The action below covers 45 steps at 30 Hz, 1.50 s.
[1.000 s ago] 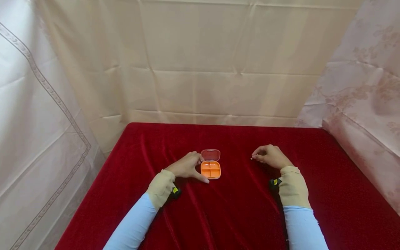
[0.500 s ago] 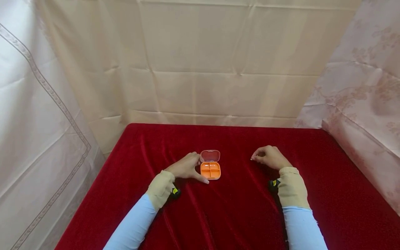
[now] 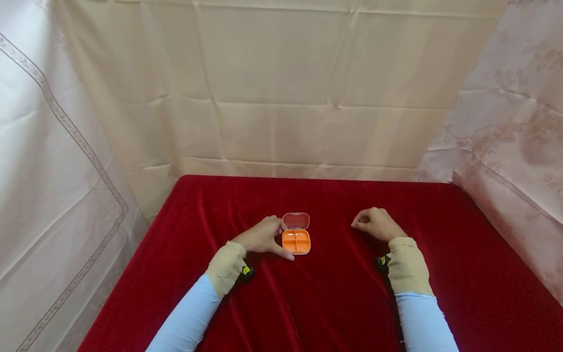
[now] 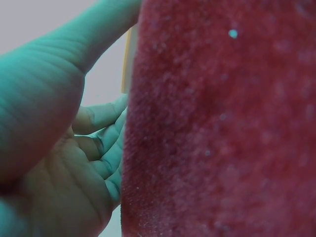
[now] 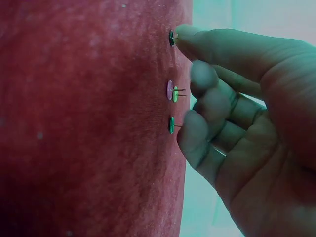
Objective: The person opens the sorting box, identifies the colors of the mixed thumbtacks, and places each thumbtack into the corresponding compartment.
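R hand (image 3: 380, 224): thumb & index tips pressed together, pinching the pin of a dark green thumbtack (image 5: 171, 38), seen best in R wrist view; its head is at the cloth surface. Other fingers curl in loosely behind. Just beside them, 3 more tacks w/ heads at the cloth & pins up: a pink thumbtack (image 5: 169, 90) & a light green thumbtack (image 5: 176, 95) overlapping in view (can't tell if they touch), then a green thumbtack (image 5: 171, 125) by a curled fingertip, contact unclear. Head view doesn't show these tacks clearly.

L hand (image 3: 264, 235): thumb & index spread wide apart, gripping an orange pill box (image 3: 296, 242) btwn them, thumb tip at its near edge, fingers at its L side by the hinge. Box sits flat, approx. mid-bench, 4 compartments facing up; clear lid (image 3: 296, 221) flipped back on the far side. Box & R hand are well apart.

Further out: both wrists have beige cuffs (image 3: 226, 264) & small dark devices (image 3: 247, 272) w/ a yellow mark, then lt. blue sleeves (image 3: 189, 313). Bench (image 3: 334, 303) is covered in wrinkled red plush cloth. Beyond it hangs a creased beige backdrop (image 3: 281, 88); white curtain w/ a patterned band (image 3: 44, 171) to the L, pinkish floral curtain (image 3: 519, 122) to the R.
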Each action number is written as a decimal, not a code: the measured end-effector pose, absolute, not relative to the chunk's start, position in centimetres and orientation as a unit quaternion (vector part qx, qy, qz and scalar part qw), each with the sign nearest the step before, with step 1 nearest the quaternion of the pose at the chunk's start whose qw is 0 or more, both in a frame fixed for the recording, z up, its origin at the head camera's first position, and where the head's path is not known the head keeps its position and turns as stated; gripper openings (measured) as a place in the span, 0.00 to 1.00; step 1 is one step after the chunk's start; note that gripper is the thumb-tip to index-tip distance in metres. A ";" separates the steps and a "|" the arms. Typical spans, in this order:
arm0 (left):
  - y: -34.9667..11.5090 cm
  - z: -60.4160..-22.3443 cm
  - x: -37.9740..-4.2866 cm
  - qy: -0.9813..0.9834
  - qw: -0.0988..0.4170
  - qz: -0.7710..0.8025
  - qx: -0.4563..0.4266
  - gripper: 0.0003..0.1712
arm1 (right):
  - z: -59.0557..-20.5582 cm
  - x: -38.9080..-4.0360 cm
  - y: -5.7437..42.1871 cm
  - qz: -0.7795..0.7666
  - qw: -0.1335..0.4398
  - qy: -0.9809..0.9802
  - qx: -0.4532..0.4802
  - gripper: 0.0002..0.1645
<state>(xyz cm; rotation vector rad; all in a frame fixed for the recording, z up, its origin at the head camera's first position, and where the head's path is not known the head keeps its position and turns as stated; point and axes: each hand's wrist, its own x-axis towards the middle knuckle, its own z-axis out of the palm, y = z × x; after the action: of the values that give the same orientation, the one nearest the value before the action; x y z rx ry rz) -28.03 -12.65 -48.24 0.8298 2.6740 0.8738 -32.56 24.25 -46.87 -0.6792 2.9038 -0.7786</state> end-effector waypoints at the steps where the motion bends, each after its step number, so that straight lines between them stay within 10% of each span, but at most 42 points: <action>1: -12.7 -48.3 -28.0 0.907 0.105 0.297 0.281 0.38 | -46.9 -32.6 24.2 -0.251 0.031 0.943 -0.219 0.05; 16: -12.8 -48.3 -28.1 0.906 0.106 0.303 0.277 0.39 | -47.0 -32.7 24.3 -0.363 0.063 0.915 -0.167 0.14; 26: -12.7 -48.0 -27.9 0.902 0.110 0.312 0.277 0.42 | -46.7 -32.6 24.8 -0.698 0.205 0.684 -0.063 0.10; 36: -12.7 -48.1 -27.9 0.903 0.112 0.313 0.270 0.40 | -47.4 -32.8 25.4 -0.837 0.327 0.418 -0.136 0.26; 45: -12.7 -48.3 -28.0 0.903 0.108 0.313 0.274 0.40 | -47.4 -32.8 25.5 -0.827 0.307 0.456 -0.121 0.25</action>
<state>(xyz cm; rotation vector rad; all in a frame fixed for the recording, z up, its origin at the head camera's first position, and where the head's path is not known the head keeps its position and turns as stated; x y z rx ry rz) -28.00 -12.65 -48.30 0.8053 2.6562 0.9207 -32.82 25.53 -47.38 -0.3195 1.2053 -2.1866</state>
